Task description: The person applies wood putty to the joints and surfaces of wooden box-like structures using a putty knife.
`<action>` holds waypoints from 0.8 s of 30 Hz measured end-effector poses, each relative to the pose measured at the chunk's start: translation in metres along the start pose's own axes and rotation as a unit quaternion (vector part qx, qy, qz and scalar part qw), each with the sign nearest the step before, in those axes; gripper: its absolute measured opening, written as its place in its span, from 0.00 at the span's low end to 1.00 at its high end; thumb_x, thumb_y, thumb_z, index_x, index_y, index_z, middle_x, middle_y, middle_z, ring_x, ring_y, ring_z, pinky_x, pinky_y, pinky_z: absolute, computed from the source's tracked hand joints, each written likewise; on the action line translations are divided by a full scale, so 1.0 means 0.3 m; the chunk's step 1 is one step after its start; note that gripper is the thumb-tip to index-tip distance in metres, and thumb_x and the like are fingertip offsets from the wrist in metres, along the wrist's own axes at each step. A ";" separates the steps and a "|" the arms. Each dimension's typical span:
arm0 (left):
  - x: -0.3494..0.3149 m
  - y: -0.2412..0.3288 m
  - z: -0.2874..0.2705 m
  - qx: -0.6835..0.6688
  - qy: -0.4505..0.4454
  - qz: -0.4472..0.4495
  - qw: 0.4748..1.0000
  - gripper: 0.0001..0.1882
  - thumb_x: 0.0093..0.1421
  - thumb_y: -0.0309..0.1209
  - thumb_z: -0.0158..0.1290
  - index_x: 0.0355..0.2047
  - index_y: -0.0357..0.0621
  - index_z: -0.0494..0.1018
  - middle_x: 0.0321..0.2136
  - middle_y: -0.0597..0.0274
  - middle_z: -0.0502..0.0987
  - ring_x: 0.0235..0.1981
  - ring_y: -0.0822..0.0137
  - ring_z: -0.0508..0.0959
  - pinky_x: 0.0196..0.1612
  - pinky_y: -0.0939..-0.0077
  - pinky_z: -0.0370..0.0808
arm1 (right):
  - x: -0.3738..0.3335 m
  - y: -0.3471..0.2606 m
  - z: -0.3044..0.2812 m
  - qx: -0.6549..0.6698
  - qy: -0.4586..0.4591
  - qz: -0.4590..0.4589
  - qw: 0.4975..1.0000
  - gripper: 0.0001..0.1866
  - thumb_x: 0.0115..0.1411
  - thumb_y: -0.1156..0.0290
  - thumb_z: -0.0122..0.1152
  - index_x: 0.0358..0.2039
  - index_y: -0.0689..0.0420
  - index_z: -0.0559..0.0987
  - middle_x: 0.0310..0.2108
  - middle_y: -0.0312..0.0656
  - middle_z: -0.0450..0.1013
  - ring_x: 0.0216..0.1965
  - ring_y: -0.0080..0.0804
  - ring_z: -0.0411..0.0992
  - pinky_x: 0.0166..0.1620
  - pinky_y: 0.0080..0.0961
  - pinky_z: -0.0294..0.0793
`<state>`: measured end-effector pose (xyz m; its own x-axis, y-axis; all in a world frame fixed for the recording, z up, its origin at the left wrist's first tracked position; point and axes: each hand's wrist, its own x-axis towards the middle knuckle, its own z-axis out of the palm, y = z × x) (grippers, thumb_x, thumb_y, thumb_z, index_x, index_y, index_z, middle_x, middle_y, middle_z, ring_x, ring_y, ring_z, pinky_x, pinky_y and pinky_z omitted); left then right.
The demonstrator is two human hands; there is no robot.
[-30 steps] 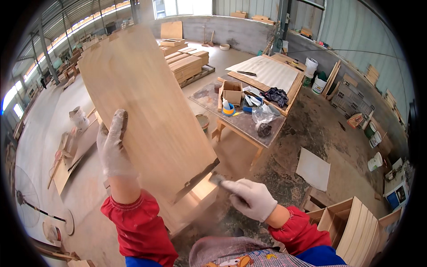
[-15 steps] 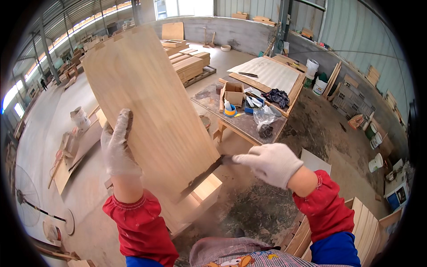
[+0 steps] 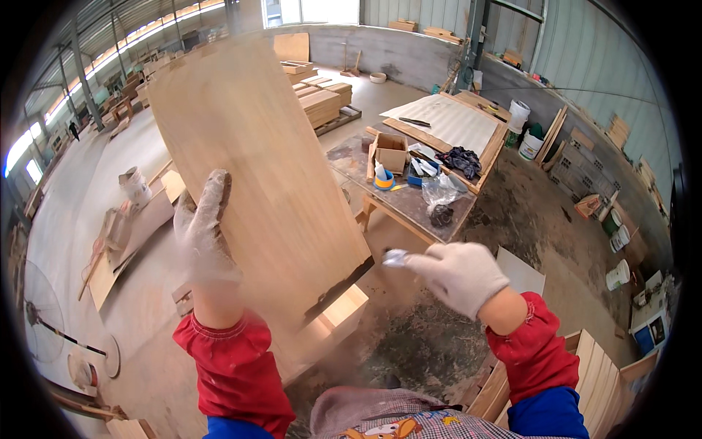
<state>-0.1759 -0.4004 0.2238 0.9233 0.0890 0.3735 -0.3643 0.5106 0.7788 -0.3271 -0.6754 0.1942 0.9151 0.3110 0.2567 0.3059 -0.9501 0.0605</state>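
A large pale wooden board [image 3: 256, 175] stands tilted in front of me, with a dark brown strip [image 3: 340, 287] along its lower right end. My left hand [image 3: 208, 227], in a soiled white glove, grips its left side, the fingers stretched up against the face. In my right hand [image 3: 457, 274], also gloved, is a small scraper [image 3: 395, 257] with a shiny, blurred blade. The blade is just off the board's lower right corner, apart from it. Below that end shows a light wooden block [image 3: 347, 306]; how the board rests on it is partly hidden.
Ahead to the right, a worktable [image 3: 351, 157] carries a cardboard box [image 3: 390, 152], a blue-and-yellow tape roll [image 3: 384, 180], plastic bags and dark cloth. Stacked timber [image 3: 322, 110] lies behind. At left are a floor fan [image 3: 44, 314] and a bucket [image 3: 134, 186]; planks [image 3: 585, 380] are by my right arm.
My right hand has drawn the scraper off the board's dark end, slightly to the right. The board and my left hand appear a little further right in view.
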 end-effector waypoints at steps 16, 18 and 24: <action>-0.013 0.004 -0.002 -0.013 0.003 -0.024 1.000 0.16 0.57 0.28 0.57 0.43 0.32 0.69 0.37 0.60 0.76 0.37 0.73 0.76 0.42 0.80 0.72 | -0.039 -0.014 0.023 0.038 -0.010 0.063 0.997 0.23 0.52 0.71 0.55 0.51 0.45 0.71 0.27 0.41 0.71 0.27 0.41 0.73 0.30 0.34 0.75; -0.019 0.003 0.013 -0.019 0.010 -0.035 0.999 0.16 0.56 0.27 0.57 0.43 0.32 0.70 0.37 0.61 0.76 0.36 0.73 0.77 0.41 0.80 0.73 | -0.066 -0.131 0.008 0.165 0.007 0.063 0.984 0.24 0.52 0.71 0.56 0.51 0.46 0.71 0.28 0.43 0.71 0.27 0.42 0.73 0.31 0.35 0.75; -0.022 0.002 0.021 -0.016 0.023 -0.032 0.999 0.15 0.56 0.27 0.58 0.42 0.33 0.71 0.36 0.61 0.76 0.37 0.72 0.77 0.41 0.79 0.73 | -0.093 -0.418 0.069 0.338 -0.057 0.001 0.939 0.30 0.51 0.71 0.57 0.57 0.52 0.66 0.28 0.45 0.68 0.22 0.45 0.72 0.24 0.35 0.72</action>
<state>-0.1828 -0.4061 0.2249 0.9493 0.0936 0.3001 -0.3013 0.5436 0.7834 -0.3855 -0.5646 0.1594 0.9260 0.3467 0.1495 0.3665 -0.7308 -0.5759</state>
